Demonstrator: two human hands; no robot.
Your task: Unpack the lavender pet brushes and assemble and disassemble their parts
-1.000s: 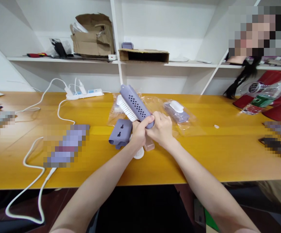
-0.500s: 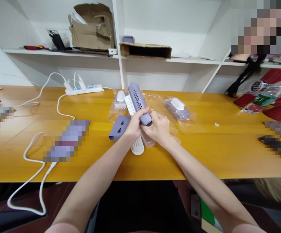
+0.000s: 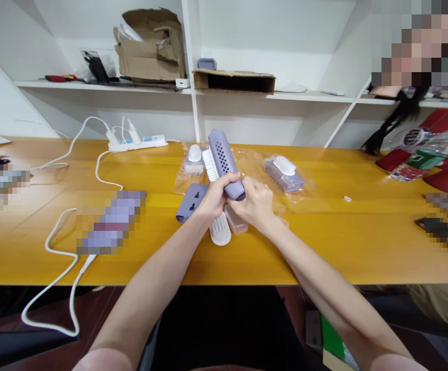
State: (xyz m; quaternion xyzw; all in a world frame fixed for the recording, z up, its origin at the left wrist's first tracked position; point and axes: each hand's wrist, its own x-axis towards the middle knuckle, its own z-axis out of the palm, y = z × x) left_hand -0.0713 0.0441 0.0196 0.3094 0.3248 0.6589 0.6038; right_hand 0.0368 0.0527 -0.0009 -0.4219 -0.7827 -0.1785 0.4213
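Note:
Above the desk, my left hand [image 3: 216,198] is closed around the lower end of a purple perforated holder [image 3: 222,152], its thumb on top. My right hand [image 3: 258,203] grips the same end from the right, fingers curled. White bristles of a brush [image 3: 210,166] stick out along the holder's left side. Under my hands lie a white oval piece [image 3: 220,234] and a translucent plastic box [image 3: 236,220], both partly covered. Beside my left hand rests a purple piece [image 3: 187,205] with two dark keyhole slots.
Clear bags hold a white-topped item [image 3: 195,153] behind left and a purple item [image 3: 285,175] at right. A phone [image 3: 111,221] on a white cable, a power strip [image 3: 146,142], a bottle [image 3: 420,157] and a cardboard box [image 3: 233,82] on the shelf surround the area.
The view has shifted slightly. Both hands keep their grip on the purple holder, which has turned a little. Nothing has been let go.

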